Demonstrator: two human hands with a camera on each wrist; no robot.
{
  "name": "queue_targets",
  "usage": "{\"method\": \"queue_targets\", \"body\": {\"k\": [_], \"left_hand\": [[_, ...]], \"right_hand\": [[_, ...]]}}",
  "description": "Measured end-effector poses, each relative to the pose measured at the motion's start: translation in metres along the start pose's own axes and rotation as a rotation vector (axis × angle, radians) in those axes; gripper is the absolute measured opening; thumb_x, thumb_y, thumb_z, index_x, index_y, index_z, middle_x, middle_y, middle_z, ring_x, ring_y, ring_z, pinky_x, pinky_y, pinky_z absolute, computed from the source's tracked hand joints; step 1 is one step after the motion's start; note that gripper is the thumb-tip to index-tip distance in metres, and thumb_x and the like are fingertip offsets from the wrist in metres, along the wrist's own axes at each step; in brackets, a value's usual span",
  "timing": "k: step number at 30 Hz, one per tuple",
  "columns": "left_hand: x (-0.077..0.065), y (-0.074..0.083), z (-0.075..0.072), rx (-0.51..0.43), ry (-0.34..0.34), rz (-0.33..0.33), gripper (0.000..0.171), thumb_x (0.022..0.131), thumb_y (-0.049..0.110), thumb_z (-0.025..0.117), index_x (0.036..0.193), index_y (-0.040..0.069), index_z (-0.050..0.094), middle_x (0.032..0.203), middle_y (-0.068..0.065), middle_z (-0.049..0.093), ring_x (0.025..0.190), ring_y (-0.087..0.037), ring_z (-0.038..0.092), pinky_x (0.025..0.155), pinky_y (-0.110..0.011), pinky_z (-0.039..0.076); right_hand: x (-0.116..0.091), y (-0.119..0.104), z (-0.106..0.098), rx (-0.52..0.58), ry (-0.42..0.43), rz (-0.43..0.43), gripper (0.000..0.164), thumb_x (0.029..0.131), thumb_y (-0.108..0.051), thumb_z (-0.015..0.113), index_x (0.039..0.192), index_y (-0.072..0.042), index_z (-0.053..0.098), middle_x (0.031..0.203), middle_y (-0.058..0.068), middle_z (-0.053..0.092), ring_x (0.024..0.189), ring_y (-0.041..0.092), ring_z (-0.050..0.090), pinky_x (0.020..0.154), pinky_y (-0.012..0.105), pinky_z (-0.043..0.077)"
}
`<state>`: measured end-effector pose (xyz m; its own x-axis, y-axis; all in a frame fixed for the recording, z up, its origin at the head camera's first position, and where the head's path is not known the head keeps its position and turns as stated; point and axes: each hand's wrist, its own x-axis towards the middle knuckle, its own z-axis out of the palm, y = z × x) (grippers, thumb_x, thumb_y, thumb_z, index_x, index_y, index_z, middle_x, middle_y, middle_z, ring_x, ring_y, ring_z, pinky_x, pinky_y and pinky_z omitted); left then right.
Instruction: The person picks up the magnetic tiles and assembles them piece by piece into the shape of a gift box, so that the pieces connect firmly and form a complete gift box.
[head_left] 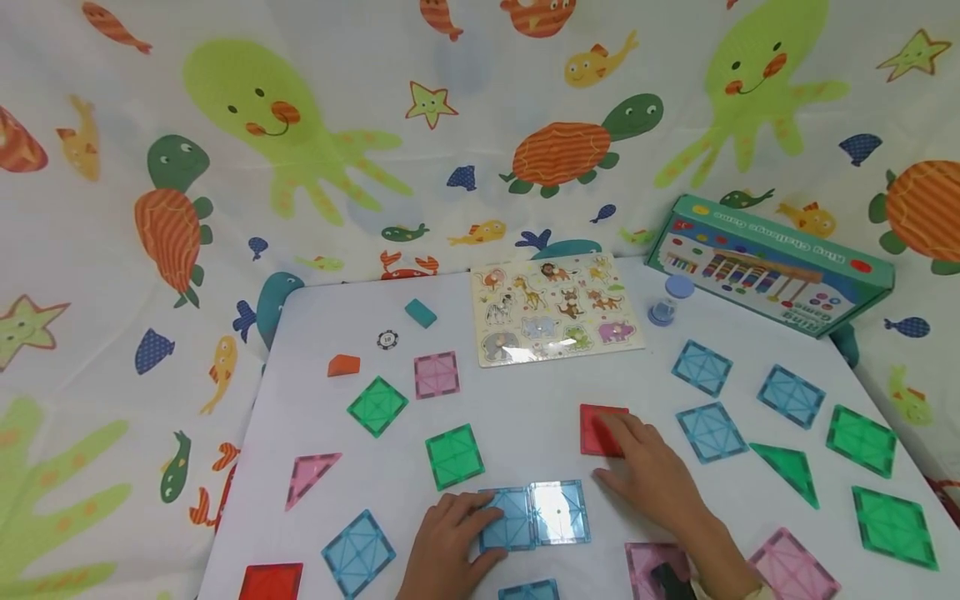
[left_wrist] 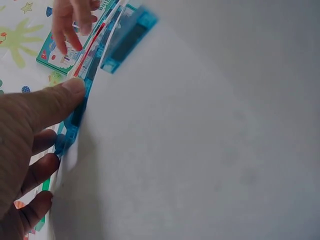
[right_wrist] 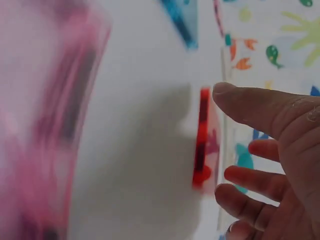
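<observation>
Here, the left hand (head_left: 453,542) has its fingers and thumb curled on a clear blue square plastic tile (head_left: 510,525), pinching its edges. That tile lies flat on the white surface (head_left: 521,408), right up against a shiny clear blue square tile (head_left: 561,525). The right hand (head_left: 656,475) is over a clear red square plastic tile (head_left: 591,433). Its fingers are loose and open, with the thumb by the near edge; I cannot tell how firmly they touch it.

At the back is a long green and blue cardboard box (head_left: 772,271). It looks closed, so what is inside is hidden. Near it stands a little see-through tube with blue ends (head_left: 670,302). Something blue shows low down in it, too small to make out. Beside that, a pale wooden puzzle board (head_left: 555,310) has a zebra, a giraffe, a lion and more animals on it.
</observation>
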<state>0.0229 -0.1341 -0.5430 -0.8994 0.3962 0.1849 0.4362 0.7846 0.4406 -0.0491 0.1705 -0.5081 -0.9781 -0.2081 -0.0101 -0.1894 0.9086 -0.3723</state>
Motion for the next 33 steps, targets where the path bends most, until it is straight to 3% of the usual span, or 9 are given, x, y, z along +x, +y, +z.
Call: {"method": "queue_targets", "body": {"k": [6,13,17,24,30,33], "left_hand": [[0.0,0.0,0.003,0.0,0.0,0.011,0.045,0.074,0.049,0.074,0.113,0.029,0.066,0.126,0.012,0.055,0.101,-0.007,0.049,0.072,-0.025,0.043],[0.0,0.0,0.005,-0.006,0.001,0.007,0.045,0.074,0.05,0.074,0.113,0.03,0.065,0.126,0.013,0.054,0.101,-0.007,0.049,0.073,-0.025,0.043],[0.0,-0.001,0.005,-0.016,0.013,0.019,0.045,0.074,0.05,0.075,0.113,0.029,0.065,0.126,0.012,0.054,0.102,-0.008,0.049,0.073,-0.025,0.042],[0.001,-0.001,0.003,-0.021,0.012,0.007,0.045,0.073,0.049,0.076,0.113,0.03,0.065,0.125,0.011,0.054,0.102,-0.009,0.048,0.074,-0.027,0.043],[0.001,0.0,0.002,-0.021,-0.021,-0.032,0.046,0.074,0.05,0.074,0.114,0.032,0.064,0.127,0.013,0.052,0.103,-0.008,0.048,0.077,-0.029,0.044],[0.002,0.001,0.001,-0.021,-0.03,-0.043,0.046,0.074,0.05,0.074,0.115,0.032,0.063,0.127,0.013,0.052,0.104,-0.008,0.047,0.078,-0.029,0.044]], "right_hand": [[0.01,0.029,0.001,-0.006,-0.011,-0.021,0.102,0.062,-0.034,0.088,0.147,-0.02,0.032,0.145,0.01,0.039,0.12,0.033,0.048,0.078,0.047,0.053],[-0.002,0.037,0.001,-0.032,-0.024,-0.012,0.097,0.064,-0.032,0.087,0.145,-0.019,0.035,0.136,0.007,0.051,0.111,0.029,0.054,0.079,0.044,0.053],[-0.019,0.036,-0.001,-0.025,-0.069,0.041,0.1,0.06,-0.034,0.089,0.144,-0.023,0.036,0.134,0.004,0.053,0.11,0.025,0.054,0.079,0.044,0.054],[-0.045,0.028,-0.003,-0.023,-0.135,0.053,0.103,0.057,-0.041,0.089,0.144,-0.03,0.036,0.135,-0.006,0.052,0.105,0.018,0.054,0.078,0.04,0.054],[-0.051,0.017,-0.002,0.007,-0.167,0.043,0.104,0.057,-0.039,0.089,0.145,-0.034,0.035,0.135,-0.011,0.051,0.108,0.014,0.052,0.082,0.04,0.052],[-0.051,0.011,-0.001,-0.013,-0.181,0.025,0.101,0.059,-0.04,0.088,0.145,-0.033,0.035,0.135,-0.013,0.051,0.104,0.01,0.051,0.084,0.034,0.051]]}}
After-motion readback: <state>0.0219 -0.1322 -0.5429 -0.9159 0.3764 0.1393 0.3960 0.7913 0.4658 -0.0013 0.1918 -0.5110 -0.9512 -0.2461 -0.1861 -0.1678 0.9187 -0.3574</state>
